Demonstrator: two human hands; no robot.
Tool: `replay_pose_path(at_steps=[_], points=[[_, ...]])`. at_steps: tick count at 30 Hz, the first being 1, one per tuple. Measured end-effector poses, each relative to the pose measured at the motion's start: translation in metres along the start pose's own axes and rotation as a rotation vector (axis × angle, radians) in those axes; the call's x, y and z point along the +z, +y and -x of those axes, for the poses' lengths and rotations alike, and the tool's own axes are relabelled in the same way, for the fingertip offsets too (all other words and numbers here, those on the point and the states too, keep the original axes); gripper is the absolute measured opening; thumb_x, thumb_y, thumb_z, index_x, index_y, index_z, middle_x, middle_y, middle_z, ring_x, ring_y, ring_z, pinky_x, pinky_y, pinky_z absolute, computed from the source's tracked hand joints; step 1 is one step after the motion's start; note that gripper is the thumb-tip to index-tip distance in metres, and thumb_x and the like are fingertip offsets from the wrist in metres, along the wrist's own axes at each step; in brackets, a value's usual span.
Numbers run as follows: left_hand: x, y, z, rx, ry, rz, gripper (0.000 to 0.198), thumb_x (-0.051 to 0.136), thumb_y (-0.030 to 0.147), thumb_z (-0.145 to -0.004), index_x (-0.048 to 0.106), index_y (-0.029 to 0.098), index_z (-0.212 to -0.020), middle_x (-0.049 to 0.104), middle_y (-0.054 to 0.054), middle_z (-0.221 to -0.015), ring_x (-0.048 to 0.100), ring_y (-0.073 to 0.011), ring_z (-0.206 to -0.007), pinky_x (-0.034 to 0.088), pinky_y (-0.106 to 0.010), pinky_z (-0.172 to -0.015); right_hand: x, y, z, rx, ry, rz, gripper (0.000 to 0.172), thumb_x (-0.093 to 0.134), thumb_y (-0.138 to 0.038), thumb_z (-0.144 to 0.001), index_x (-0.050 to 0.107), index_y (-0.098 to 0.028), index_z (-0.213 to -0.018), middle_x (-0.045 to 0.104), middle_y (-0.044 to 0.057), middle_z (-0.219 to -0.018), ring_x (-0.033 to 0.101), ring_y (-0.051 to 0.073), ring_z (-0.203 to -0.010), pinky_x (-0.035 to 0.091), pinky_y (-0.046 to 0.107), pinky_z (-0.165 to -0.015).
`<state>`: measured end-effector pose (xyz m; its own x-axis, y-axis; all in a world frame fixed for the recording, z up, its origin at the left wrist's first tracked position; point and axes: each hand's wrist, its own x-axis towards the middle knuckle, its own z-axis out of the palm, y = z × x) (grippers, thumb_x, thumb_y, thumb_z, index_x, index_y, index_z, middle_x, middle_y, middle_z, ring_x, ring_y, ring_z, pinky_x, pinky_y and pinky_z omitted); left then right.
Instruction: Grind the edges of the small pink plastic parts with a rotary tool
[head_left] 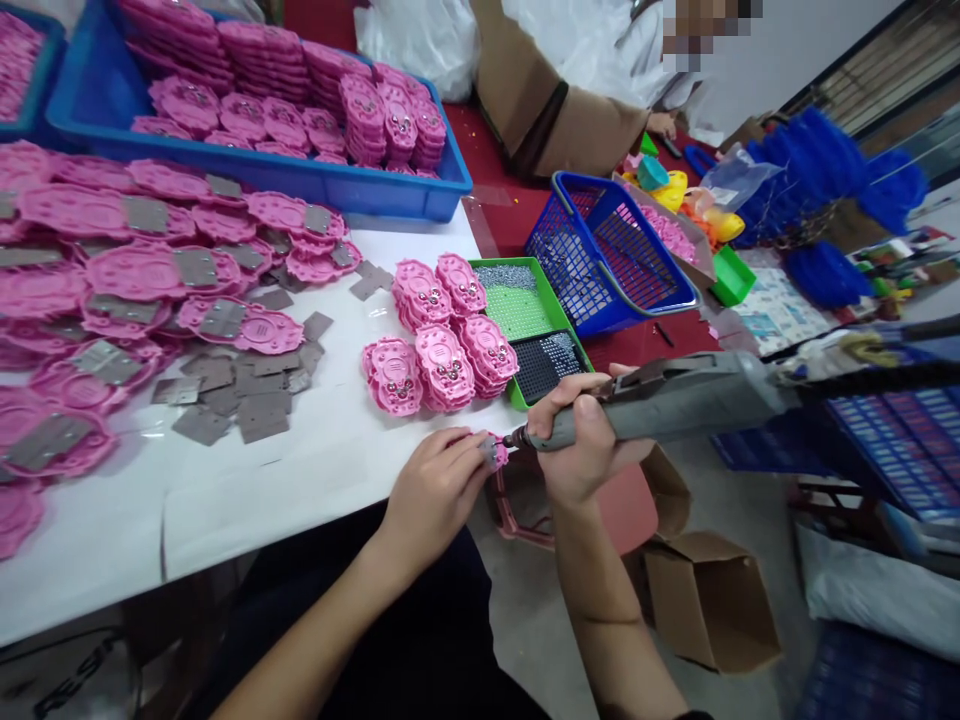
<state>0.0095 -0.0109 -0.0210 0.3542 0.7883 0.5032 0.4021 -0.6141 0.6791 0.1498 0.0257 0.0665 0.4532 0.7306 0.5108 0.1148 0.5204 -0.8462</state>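
My right hand (pixel 577 435) is wrapped round a grey electric screwdriver (pixel 675 400), whose tip points left. My left hand (pixel 439 480) grips a pink plastic part (pixel 500 457) with a grey metal plate on it, near the table's front edge. The screwdriver's bit meets the part beside my left fingertips, which hide most of it. Just behind my hands stand several stacks of pink plastic parts (pixel 446 365) with shiny metal pieces. Beside them are a green tray (pixel 517 300) holding small screws and a black perforated plate (pixel 547 365) with screws in it.
Loose metal plates (pixel 262 400) and a heap of pink parts (pixel 150 270) cover the table's left. Behind stands a blue bin (pixel 300 185) of stacked parts. A blue basket (pixel 607 260) is at the right. Cardboard boxes (pixel 712 600) and a red stool (pixel 622 510) are below. Another person sits opposite.
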Motion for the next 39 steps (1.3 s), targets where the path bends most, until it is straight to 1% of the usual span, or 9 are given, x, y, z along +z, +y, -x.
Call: replay_pose_path(at_steps=[6, 9, 12, 16, 21, 26, 31, 36, 39], points=[[0.0, 0.0, 0.0, -0.022, 0.001, 0.015, 0.018, 0.064, 0.022, -0.102, 0.071, 0.022, -0.119, 0.079, -0.009, -0.115, 0.072, -0.0261, -0.109, 0.063, -0.044, -0.092, 0.002, 0.004, 0.002, -0.003, -0.052, 0.007, 0.025, 0.069, -0.03, -0.09, 0.056, -0.03, -0.112, 0.065, -0.009, -0.076, 0.052, 0.007, -0.038, 0.043, 0.022, -0.036], [0.0, 0.0, -0.001, -0.018, 0.001, 0.003, 0.016, 0.064, 0.021, -0.102, 0.07, 0.021, -0.117, 0.079, -0.008, -0.113, 0.072, -0.0269, -0.109, 0.063, -0.043, -0.092, 0.003, 0.006, 0.003, -0.014, -0.138, 0.004, 0.019, 0.07, -0.029, -0.092, 0.06, -0.03, -0.109, 0.064, -0.009, -0.072, 0.052, 0.007, -0.038, 0.042, 0.022, -0.036], [0.001, 0.0, -0.001, -0.018, 0.022, 0.008, 0.012, 0.065, 0.021, -0.102, 0.07, 0.019, -0.113, 0.079, -0.009, -0.11, 0.072, -0.0274, -0.109, 0.064, -0.043, -0.091, 0.002, 0.008, 0.004, -0.019, -0.21, 0.066, 0.006, 0.068, -0.03, -0.094, 0.064, -0.026, -0.095, 0.06, -0.007, -0.066, 0.052, 0.008, -0.04, 0.045, 0.025, -0.039], [0.001, -0.001, 0.0, -0.028, 0.027, 0.013, 0.012, 0.064, 0.022, -0.103, 0.07, 0.02, -0.113, 0.078, -0.011, -0.112, 0.073, -0.0269, -0.11, 0.064, -0.044, -0.091, 0.002, 0.01, 0.003, -0.001, -0.247, 0.087, 0.009, 0.071, -0.03, -0.092, 0.065, -0.025, -0.096, 0.064, -0.007, -0.068, 0.053, 0.008, -0.043, 0.05, 0.026, -0.047], [0.002, -0.002, 0.0, -0.029, 0.007, 0.012, 0.009, 0.064, 0.023, -0.102, 0.069, 0.021, -0.11, 0.078, -0.01, -0.115, 0.072, -0.027, -0.111, 0.063, -0.044, -0.092, 0.006, 0.007, 0.0, 0.027, -0.235, 0.07, 0.016, 0.072, -0.037, -0.09, 0.066, -0.023, -0.091, 0.068, -0.004, -0.073, 0.055, 0.008, -0.046, 0.051, 0.025, -0.048], [0.001, -0.001, -0.002, -0.041, 0.014, 0.007, 0.01, 0.067, 0.02, -0.1, 0.068, 0.021, -0.11, 0.077, -0.01, -0.114, 0.073, -0.0259, -0.108, 0.062, -0.041, -0.09, 0.005, 0.007, 0.0, 0.034, -0.249, 0.041, 0.022, 0.075, -0.04, -0.087, 0.064, -0.024, -0.097, 0.063, -0.007, -0.065, 0.052, 0.008, -0.043, 0.052, 0.025, -0.048], [0.0, 0.0, -0.002, -0.05, -0.004, 0.002, 0.009, 0.071, 0.019, -0.098, 0.067, 0.02, -0.106, 0.077, -0.009, -0.112, 0.073, -0.026, -0.106, 0.062, -0.041, -0.088, 0.003, 0.009, 0.0, 0.048, -0.27, 0.008, 0.024, 0.074, -0.04, -0.087, 0.064, -0.024, -0.102, 0.069, -0.004, -0.075, 0.056, 0.008, -0.047, 0.054, 0.026, -0.051], [-0.002, 0.0, -0.002, -0.041, -0.009, -0.004, 0.006, 0.069, 0.02, -0.099, 0.067, 0.021, -0.105, 0.077, -0.009, -0.114, 0.072, -0.0255, -0.107, 0.062, -0.041, -0.09, 0.007, 0.005, 0.0, 0.046, -0.208, 0.007, 0.033, 0.077, -0.045, -0.084, 0.06, -0.025, -0.104, 0.063, -0.008, -0.065, 0.052, 0.008, -0.04, 0.049, 0.024, -0.043], [-0.002, 0.001, -0.003, -0.017, 0.003, -0.006, 0.008, 0.068, 0.02, -0.1, 0.068, 0.019, -0.108, 0.078, -0.01, -0.114, 0.072, -0.0257, -0.108, 0.062, -0.041, -0.091, 0.005, -0.004, -0.008, 0.001, -0.107, 0.0, 0.029, 0.075, -0.041, -0.087, 0.058, -0.027, -0.107, 0.063, -0.008, -0.068, 0.051, 0.008, -0.039, 0.045, 0.024, -0.039]])
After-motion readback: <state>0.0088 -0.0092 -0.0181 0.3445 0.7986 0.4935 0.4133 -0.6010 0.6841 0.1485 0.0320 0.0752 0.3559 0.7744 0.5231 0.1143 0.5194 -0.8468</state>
